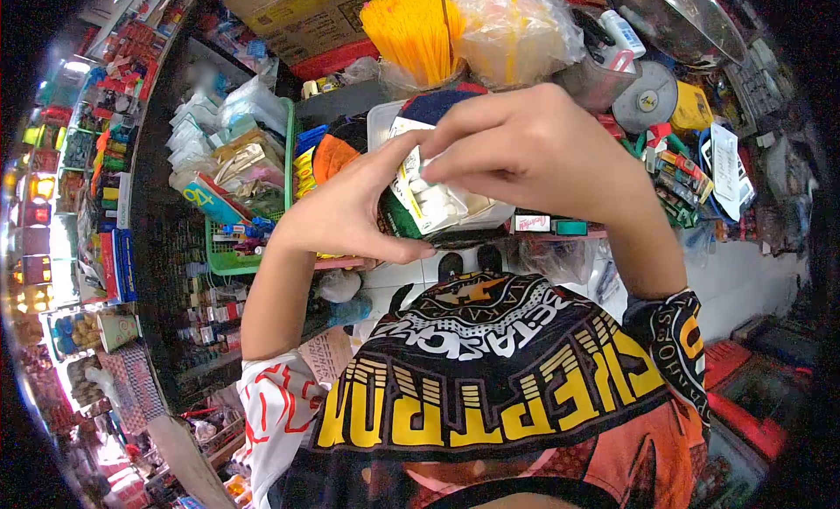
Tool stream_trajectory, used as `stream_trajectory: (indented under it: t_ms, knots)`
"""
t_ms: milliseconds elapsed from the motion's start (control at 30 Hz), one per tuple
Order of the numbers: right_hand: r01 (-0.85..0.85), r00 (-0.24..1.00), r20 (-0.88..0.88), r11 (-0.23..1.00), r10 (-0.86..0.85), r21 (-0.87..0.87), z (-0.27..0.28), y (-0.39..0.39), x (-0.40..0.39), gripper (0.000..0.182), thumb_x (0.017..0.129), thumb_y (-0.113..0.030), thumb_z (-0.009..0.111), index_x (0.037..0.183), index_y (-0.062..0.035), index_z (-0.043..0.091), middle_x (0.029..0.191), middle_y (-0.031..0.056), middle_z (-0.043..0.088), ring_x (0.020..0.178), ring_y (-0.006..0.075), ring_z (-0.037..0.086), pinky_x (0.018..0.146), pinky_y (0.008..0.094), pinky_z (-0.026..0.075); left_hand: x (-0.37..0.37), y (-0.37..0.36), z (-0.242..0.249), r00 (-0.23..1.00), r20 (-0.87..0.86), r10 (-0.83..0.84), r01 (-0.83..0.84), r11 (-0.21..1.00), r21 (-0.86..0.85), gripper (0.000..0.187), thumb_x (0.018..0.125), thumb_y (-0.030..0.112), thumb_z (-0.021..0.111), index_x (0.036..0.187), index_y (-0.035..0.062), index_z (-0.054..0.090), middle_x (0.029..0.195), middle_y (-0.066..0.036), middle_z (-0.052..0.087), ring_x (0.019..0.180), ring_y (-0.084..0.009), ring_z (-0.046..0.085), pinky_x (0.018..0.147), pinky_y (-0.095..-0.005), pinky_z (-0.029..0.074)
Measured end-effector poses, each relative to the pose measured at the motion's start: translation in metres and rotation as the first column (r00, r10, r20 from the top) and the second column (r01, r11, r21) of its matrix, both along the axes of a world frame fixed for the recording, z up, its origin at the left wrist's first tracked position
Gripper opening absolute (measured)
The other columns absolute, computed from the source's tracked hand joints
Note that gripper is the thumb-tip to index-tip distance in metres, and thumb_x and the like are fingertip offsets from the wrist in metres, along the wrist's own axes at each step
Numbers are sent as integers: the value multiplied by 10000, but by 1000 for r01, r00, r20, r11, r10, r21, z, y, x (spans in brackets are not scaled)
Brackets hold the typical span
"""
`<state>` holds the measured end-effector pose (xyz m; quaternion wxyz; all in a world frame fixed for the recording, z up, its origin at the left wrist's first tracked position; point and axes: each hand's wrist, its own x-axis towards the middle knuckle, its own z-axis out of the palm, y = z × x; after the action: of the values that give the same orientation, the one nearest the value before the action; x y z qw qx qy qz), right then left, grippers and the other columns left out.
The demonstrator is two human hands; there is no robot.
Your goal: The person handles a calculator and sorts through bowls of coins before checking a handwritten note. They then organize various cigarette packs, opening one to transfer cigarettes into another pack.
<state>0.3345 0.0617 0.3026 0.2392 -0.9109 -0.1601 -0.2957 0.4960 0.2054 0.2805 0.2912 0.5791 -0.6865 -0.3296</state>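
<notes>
Loosely, the labelled packet [418, 187] is cupped by the wide-curved left hand [359, 198]; at its twelve o'clock, the right hand's [516, 146] fingertips are pinched together, contents unclear.

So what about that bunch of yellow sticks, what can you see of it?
The yellow sticks are thin, straw-like and plastic-looking, packed upright and fanning out at the top. A clear container holds them, beside a plastic-wrapped bundle and near a cardboard box. Neither hand touches them.

"What is at the right hand's [534, 146] fingertips?"
"Its curled fingers hide that."
"The brown printed cardboard box [302, 21]?"
"Cut off by the top edge; far-left small multicoloured packets [37, 215] are blurred"
</notes>
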Motion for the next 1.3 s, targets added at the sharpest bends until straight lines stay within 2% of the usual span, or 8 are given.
stream_trajectory:
  t_ms: [133,200,300,333,433,533,1100,1300]
  knots:
    - [2,1000,-13,994,-1,111,-8,2,3,354,698,-138,617,1040,-65,564,1014,120,554,913,288,544,787,346,442,-3,-2,3,1000,-5,13,-13,999,-41,890,536,221,737,1260,-42,292,1186,-203,433,1122,-270,423,955,-335,312]
    - [26,999,40,982,-34,188,-17,8,2,458,739,-177,607,1168,-60,499,1165,153,502,1060,308,495,885,353,405,-5,-3,-3,982,-79,174,-180,981,-77,888,537,225,736,1256,-45,291,1193,-204,429,1128,-276,420,957,-340,313]
    - [51,999,-6,909,-54,414,-37,19,5,678,846,-395,474,1347,-29,200,1400,163,184,1304,313,146,1033,413,175,-14,-2,3,967,59,249,-234,954,-189,865,525,208,726,1235,-46,302,1169,-214,427,1117,-312,418,952,-352,319]
    - [55,998,-3,909,-59,413,-38,22,5,678,846,-395,474,1347,-29,200,1400,163,184,1304,313,146,1033,413,175,-17,-2,4,946,147,289,-248,937,-248,852,521,198,720,1225,-46,308,1161,-218,424,1114,-324,416,950,-355,321]
    - [211,976,-112,946,-189,246,-39,27,5,770,808,-493,472,1358,-50,165,1400,152,191,1299,328,153,964,606,152,-23,-1,4,935,164,315,-258,920,-296,815,520,168,702,1206,-46,318,1156,-214,413,1111,-335,409,947,-361,321]
    - [318,934,-197,945,-297,81,-37,25,0,752,815,-470,471,1364,-70,149,1403,132,195,1297,332,155,963,606,161,-23,-2,0,920,162,358,-296,903,-311,800,524,154,695,1202,-42,317,1154,-207,405,1102,-339,412,941,-367,327]
    - [330,930,-232,925,-285,187,-42,35,6,652,817,-356,507,1351,-104,232,1406,78,220,1303,313,159,1014,541,103,-32,-6,-15,861,174,477,-374,827,-419,785,547,109,704,1187,-48,278,1125,-221,387,1038,-386,449,863,-394,403]
    - [394,904,-193,918,-381,33,-43,31,7,640,825,-371,487,1351,-111,231,1400,112,218,1277,335,212,968,570,209,-38,-5,-22,852,76,519,-453,801,-392,927,522,111,740,1253,-37,190,1229,-227,356,1132,-324,407,944,-370,338]
